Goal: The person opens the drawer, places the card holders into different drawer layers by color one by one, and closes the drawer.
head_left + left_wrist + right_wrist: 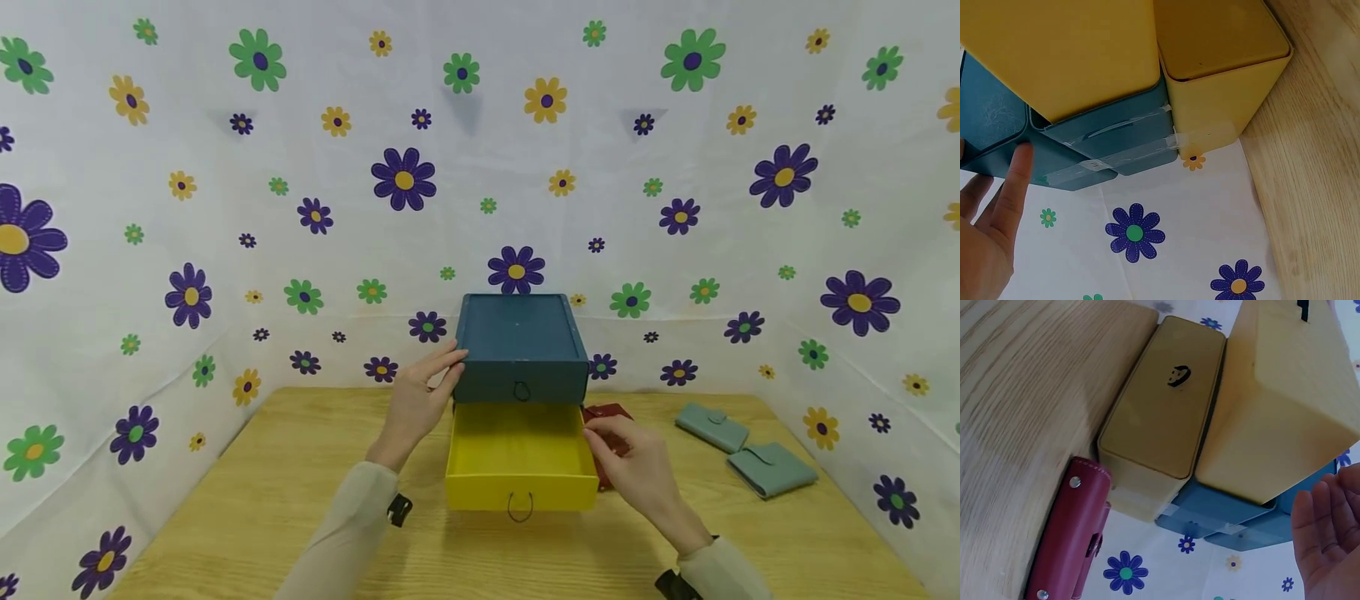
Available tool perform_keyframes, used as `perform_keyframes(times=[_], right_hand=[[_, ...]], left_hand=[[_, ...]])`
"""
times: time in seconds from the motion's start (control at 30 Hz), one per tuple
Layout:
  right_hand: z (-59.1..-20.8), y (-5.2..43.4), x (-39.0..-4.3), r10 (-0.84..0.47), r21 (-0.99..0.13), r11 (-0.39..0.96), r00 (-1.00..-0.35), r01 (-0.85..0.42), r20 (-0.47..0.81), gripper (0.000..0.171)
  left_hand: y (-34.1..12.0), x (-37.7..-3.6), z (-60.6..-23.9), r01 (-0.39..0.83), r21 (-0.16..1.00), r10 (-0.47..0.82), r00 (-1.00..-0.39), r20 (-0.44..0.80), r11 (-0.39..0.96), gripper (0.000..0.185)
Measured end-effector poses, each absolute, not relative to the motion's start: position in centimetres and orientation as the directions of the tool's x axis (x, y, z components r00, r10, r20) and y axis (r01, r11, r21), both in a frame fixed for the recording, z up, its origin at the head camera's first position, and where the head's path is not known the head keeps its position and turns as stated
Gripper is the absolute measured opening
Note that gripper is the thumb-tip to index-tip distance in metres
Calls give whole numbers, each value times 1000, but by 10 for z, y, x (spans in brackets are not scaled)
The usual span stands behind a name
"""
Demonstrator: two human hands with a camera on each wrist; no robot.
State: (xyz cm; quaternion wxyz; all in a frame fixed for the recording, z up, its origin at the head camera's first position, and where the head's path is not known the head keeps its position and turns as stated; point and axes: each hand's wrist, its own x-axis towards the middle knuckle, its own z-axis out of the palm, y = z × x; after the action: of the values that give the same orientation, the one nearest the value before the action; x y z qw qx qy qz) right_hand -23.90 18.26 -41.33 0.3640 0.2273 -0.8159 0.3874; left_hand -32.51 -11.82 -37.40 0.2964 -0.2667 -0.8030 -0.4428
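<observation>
Head view shows a stack of drawer boxes on the wooden table [300, 500], with a person's two hands at it. The yellow drawer [521, 493] stands pulled out toward the person, below the top blue box [517, 329]. The left hand [420, 400] is at the left side of this blue box, its fingers almost straight and the fingertips touching it. So this grip is loose and is not closed around anything; I think it is placed there to steady the stack, because a drawer standing out so far could make it lean.

The right hand [637, 462] is at the right rim of the yellow drawer, with thumb and forefinger near together. I cannot tell if this grip pinches the rim or only touches it. Perhaps the side serves for guiding the drawer, since its ring handle [521, 521] hangs free in front.

In the left wrist view, clear tape [1091, 164] crosses the boxes, probably for keeping them joined. The right wrist view shows the lower yellow drawer [1163, 406] pushed in. A red wallet [611, 411] is just beside the stack, partly behind the right hand.
</observation>
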Motion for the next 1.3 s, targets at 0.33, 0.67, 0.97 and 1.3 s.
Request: perform_keyframes(times=[0.33, 0.67, 0.97, 1.3], right_hand=[[-422, 201, -253, -103, -528, 655, -756, -541, 646, 11], [-439, 234, -275, -128, -617, 704, -917, -352, 378, 14], [-446, 252, -283, -193, -567, 758, -941, -322, 277, 21], [-451, 259, -287, -292, -525, 800, -953, -292, 85, 50]], left_hand=[[-118, -325, -371, 689, 571, 161, -689, 706, 446, 29], [-118, -325, -375, 682, 586, 155, -699, 698, 437, 28], [-118, -325, -375, 688, 578, 157, -692, 705, 439, 28], [-117, -323, -374, 680, 574, 153, -695, 702, 456, 29]])
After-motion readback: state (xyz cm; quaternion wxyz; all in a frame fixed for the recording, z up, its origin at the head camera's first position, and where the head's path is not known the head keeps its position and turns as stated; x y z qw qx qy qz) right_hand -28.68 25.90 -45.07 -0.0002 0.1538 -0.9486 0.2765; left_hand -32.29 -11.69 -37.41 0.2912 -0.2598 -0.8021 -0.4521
